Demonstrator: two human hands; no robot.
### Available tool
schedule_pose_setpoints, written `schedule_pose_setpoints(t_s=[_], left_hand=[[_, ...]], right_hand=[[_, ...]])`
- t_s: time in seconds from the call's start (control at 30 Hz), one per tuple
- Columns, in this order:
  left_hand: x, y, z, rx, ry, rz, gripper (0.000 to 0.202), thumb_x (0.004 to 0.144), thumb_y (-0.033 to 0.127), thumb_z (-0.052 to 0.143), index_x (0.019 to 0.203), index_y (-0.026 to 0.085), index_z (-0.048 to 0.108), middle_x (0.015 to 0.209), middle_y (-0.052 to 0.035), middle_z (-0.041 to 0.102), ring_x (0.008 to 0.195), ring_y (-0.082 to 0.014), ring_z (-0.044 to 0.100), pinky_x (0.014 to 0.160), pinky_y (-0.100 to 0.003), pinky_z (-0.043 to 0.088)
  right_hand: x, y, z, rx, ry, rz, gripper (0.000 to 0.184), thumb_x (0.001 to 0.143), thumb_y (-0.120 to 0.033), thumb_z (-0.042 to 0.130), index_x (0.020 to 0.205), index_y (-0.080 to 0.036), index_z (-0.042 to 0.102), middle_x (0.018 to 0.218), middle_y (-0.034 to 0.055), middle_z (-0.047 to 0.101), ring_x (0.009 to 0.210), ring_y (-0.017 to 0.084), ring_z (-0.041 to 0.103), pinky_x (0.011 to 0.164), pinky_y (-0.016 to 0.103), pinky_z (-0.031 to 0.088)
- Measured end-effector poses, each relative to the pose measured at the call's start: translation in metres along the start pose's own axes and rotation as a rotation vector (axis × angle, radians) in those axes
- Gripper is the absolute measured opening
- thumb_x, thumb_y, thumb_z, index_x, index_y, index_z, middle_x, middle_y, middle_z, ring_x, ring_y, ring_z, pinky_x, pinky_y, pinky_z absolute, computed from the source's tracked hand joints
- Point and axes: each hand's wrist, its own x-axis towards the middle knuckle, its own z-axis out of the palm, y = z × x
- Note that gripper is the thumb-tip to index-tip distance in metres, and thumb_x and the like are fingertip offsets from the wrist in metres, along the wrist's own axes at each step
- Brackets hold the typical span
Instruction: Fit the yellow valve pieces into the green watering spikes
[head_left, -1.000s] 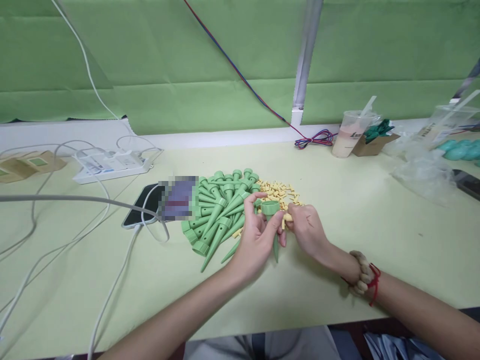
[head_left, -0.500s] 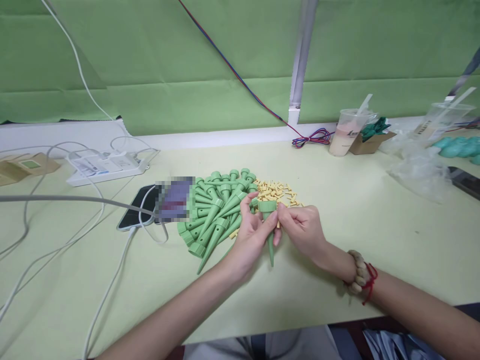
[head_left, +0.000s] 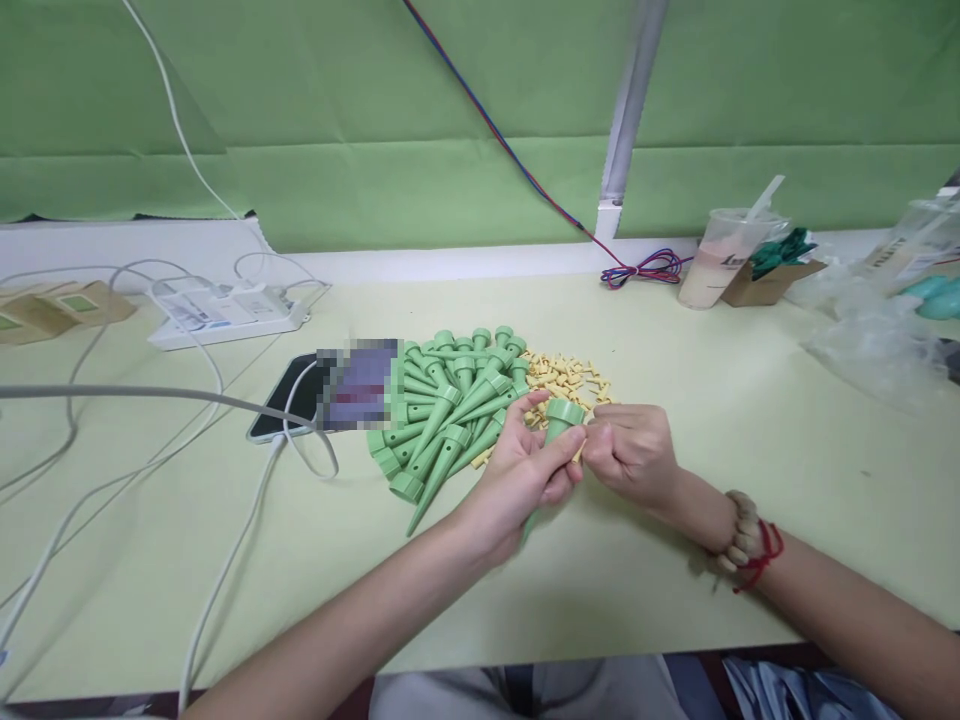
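Observation:
My left hand (head_left: 529, 475) is closed around a green plastic watering spike (head_left: 564, 412), its wide cap up and its tip slanting down below my fingers. Against the spike's side, my right hand (head_left: 634, 455) is curled with thumb and fingers pressed together. A small yellow peg (head_left: 579, 453) shows at its fingertips; whether it sits in the spike's hole is hidden. Behind my left hand lies a heap of green watering spikes (head_left: 450, 405), several with a side hole. Loose yellow pegs (head_left: 559, 376) are piled to the heap's right.
Left of the heap lie a phone (head_left: 289, 395) with a cable and a pixelated patch. Further left stands a white power strip (head_left: 232, 322) among loose cables. A drink cup (head_left: 716, 262), a small carton (head_left: 765, 285) and clear plastic bags (head_left: 862, 320) stand at the back right.
The view has shifted, so the table items sit further left or right in frame. The spike in my left hand has tilted, its tip now towards lower left. My right hand stays against it.

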Motion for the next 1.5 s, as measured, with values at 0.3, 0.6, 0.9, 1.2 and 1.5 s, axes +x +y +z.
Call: schedule_pose_setpoints(t_s=[0.3, 0.6, 0.9, 1.2, 1.5], left_hand=[[0.007, -0.013, -0.008, 0.271, -0.074, 0.201, 0.035, 0.086, 0.041, 0.046, 0.112, 0.021, 0.034, 0.054, 0.0085, 0.042, 0.042, -0.0059, 0.039, 0.047, -0.019, 0.030], [0.015, -0.011, -0.013, 0.392, 0.093, 0.543, 0.035, 0.081, 0.041, 0.053, 0.108, 0.022, 0.044, 0.061, 0.0056, 0.042, 0.050, -0.0086, 0.048, 0.047, -0.020, 0.035], [0.016, 0.017, 0.008, -0.179, 0.201, 0.406, 0.045, 0.070, 0.046, 0.065, 0.097, 0.019, 0.041, 0.042, 0.0147, 0.025, 0.033, -0.0008, 0.020, 0.038, -0.014, 0.016], [-0.002, 0.038, -0.017, -0.147, -0.072, 0.047, 0.028, 0.081, 0.027, 0.057, 0.064, 0.014, 0.039, 0.046, 0.0106, 0.029, 0.034, 0.0021, 0.014, 0.037, -0.014, 0.013], [0.001, 0.024, -0.020, 0.283, 0.272, 0.729, 0.034, 0.080, 0.047, 0.051, 0.103, 0.024, 0.041, 0.060, 0.0073, 0.033, 0.047, -0.0071, 0.031, 0.046, -0.019, 0.027]], right_hand=[[0.001, -0.002, 0.004, 0.170, -0.025, 0.270, 0.043, 0.080, -0.011, 0.038, 0.038, -0.018, 0.035, 0.033, -0.0038, 0.037, 0.034, 0.006, 0.032, 0.039, 0.021, 0.025], [0.016, -0.033, 0.013, 0.573, 0.067, 0.827, 0.051, 0.084, -0.028, 0.038, 0.035, -0.018, 0.044, 0.033, -0.0010, 0.047, 0.034, 0.009, 0.046, 0.041, 0.020, 0.038], [0.061, -0.014, 0.028, 0.087, 0.293, 0.370, 0.045, 0.076, -0.021, 0.040, 0.033, -0.020, 0.026, 0.027, -0.0037, 0.032, 0.027, 0.005, 0.026, 0.034, 0.022, 0.021], [0.071, 0.004, 0.020, -0.051, 0.075, -0.282, 0.041, 0.078, -0.012, 0.040, 0.038, -0.019, 0.033, 0.033, -0.0034, 0.037, 0.035, 0.008, 0.029, 0.041, 0.024, 0.023], [0.059, -0.026, 0.010, 0.674, -0.125, 0.596, 0.024, 0.080, -0.041, 0.056, 0.081, -0.018, 0.058, 0.069, 0.0017, 0.061, 0.061, 0.013, 0.058, 0.059, 0.025, 0.048]])
